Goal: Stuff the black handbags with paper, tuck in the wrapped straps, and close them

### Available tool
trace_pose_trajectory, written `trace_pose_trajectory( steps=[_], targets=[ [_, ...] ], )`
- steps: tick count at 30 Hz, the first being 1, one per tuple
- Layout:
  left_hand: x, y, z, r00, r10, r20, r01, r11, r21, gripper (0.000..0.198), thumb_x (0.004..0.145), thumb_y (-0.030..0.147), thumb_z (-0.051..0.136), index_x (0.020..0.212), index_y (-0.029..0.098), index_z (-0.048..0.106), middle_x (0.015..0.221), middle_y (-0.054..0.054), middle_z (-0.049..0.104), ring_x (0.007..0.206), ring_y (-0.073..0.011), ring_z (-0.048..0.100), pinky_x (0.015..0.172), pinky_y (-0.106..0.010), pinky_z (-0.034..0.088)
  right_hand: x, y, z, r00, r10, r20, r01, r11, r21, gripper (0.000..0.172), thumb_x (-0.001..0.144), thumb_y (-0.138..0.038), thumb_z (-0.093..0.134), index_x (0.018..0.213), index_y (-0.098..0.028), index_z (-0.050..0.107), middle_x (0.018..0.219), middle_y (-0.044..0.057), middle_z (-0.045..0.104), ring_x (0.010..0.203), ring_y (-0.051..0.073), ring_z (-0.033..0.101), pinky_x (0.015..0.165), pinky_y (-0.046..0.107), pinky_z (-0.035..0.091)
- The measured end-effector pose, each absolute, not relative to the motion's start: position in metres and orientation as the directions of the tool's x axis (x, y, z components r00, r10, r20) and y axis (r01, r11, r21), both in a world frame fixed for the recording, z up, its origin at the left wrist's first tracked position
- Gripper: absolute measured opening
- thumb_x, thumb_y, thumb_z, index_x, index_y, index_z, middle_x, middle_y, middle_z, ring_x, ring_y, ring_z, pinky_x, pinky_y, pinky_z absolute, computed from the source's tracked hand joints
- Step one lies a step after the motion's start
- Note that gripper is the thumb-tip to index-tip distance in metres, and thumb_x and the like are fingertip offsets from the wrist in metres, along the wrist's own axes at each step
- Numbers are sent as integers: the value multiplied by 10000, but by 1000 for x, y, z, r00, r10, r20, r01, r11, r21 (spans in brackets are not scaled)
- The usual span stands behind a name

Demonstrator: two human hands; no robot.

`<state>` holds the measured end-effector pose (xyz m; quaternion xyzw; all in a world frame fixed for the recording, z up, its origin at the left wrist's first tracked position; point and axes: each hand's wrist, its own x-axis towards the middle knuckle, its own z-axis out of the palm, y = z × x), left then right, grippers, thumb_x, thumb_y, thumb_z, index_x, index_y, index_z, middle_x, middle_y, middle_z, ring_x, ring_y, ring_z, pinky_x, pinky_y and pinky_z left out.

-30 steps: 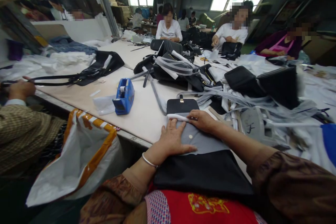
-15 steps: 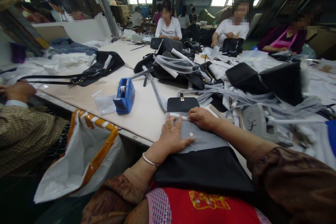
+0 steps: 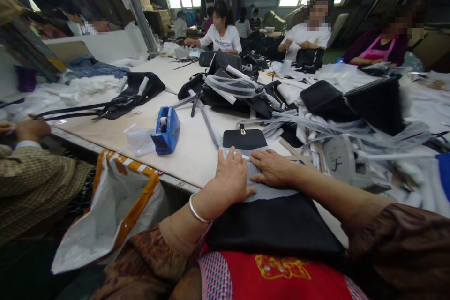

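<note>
A black bag lies flat at the table edge before me, partly covered by a thin translucent sheet. Past the sheet's far side shows a black flap with a gold clasp. My left hand, a silver bangle at its wrist, rests on the sheet with fingers stretched forward. Beside it, my right hand is laid palm down, fingers extended over the sheet. A white padded strip shows between the hands under the sheet; their fingers hide much of it.
A blue tape dispenser stands left of the bag. Black bags and clear strips are heaped beyond. A grey dispenser sits at right. An open white sack hangs below the table edge. Co-workers sit around, one close at left.
My right hand has gone from pinching at the strip's end to lying flat on the sheet. The sheet's edge now covers the strip. My left fingers have shifted slightly forward.
</note>
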<state>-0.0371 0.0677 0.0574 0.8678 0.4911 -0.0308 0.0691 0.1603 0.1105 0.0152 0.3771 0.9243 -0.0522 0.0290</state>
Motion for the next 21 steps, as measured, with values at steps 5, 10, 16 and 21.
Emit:
trace_pose_trajectory(
  steps=[5, 10, 16, 21],
  targets=[
    [-20, 86, 66, 710, 703, -33, 691, -687, 225, 787, 843, 698, 470, 1349, 97, 504, 1393, -194, 522, 1386, -361, 354, 1144, -480, 257, 163, 106, 16, -743, 663, -93, 669, 730, -143, 625, 905, -564, 502, 1334, -114, 567, 1334, 230, 568, 1210, 357, 517, 970, 482, 379],
    [-32, 97, 24, 670, 730, -131, 733, -625, 270, 1090, 720, 867, 429, 1484, 94, 341, 1553, -192, 341, 1446, -369, 258, 1172, -506, 185, 166, 106, 12, -723, 684, -94, 690, 711, -135, 788, 895, -624, 485, 1433, -48, 463, 1444, 265, 465, 1304, 384, 454, 1058, 512, 318],
    [-48, 91, 8, 667, 731, -145, 732, -607, 309, 1156, 699, 915, 348, 1548, 139, 228, 1623, -141, 194, 1495, -331, 128, 1190, -525, 98, 182, 113, 4, -724, 675, -142, 688, 693, -216, 859, 892, -691, 436, 1506, -94, 367, 1532, 224, 369, 1392, 370, 369, 1117, 538, 275],
    [-47, 93, 9, 662, 736, -141, 733, -597, 326, 1148, 673, 919, 394, 1532, 165, 284, 1611, -130, 242, 1485, -332, 158, 1189, -525, 113, 201, 133, 10, -716, 662, -220, 693, 640, -332, 760, 933, -602, 434, 1488, -83, 404, 1528, 201, 386, 1405, 325, 375, 1152, 482, 293]
  ],
)
